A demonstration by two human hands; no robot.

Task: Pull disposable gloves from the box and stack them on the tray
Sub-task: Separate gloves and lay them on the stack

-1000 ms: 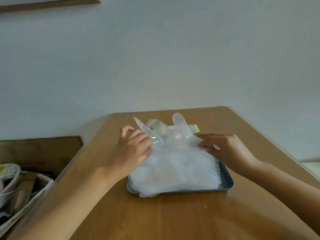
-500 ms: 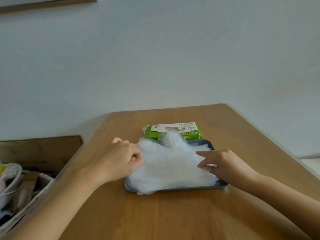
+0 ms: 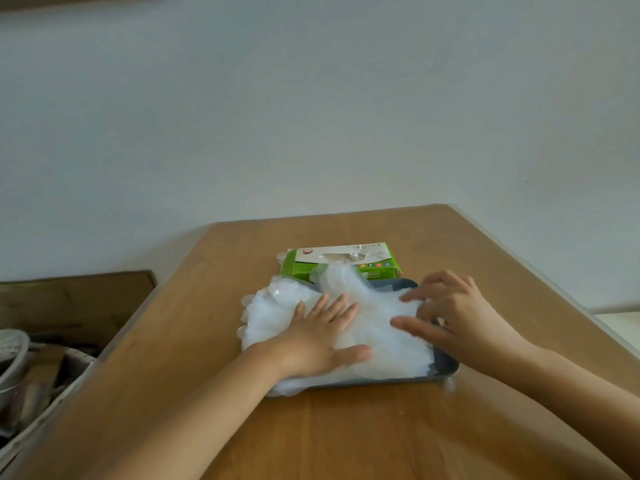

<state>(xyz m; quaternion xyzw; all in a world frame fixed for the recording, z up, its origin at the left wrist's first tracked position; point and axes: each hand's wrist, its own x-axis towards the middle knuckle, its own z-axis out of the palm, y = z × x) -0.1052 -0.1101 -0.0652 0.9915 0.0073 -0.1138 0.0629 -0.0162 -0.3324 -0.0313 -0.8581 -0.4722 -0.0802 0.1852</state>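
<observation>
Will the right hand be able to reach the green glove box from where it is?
Probably yes. The right hand rests on the glove pile just in front of the green glove box, and nothing stands between them.

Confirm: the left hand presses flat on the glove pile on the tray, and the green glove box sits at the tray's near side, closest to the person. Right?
Not quite. The head view shows the green glove box at the far side of the tray, away from the person. The left hand does press flat on the glove pile.
</observation>
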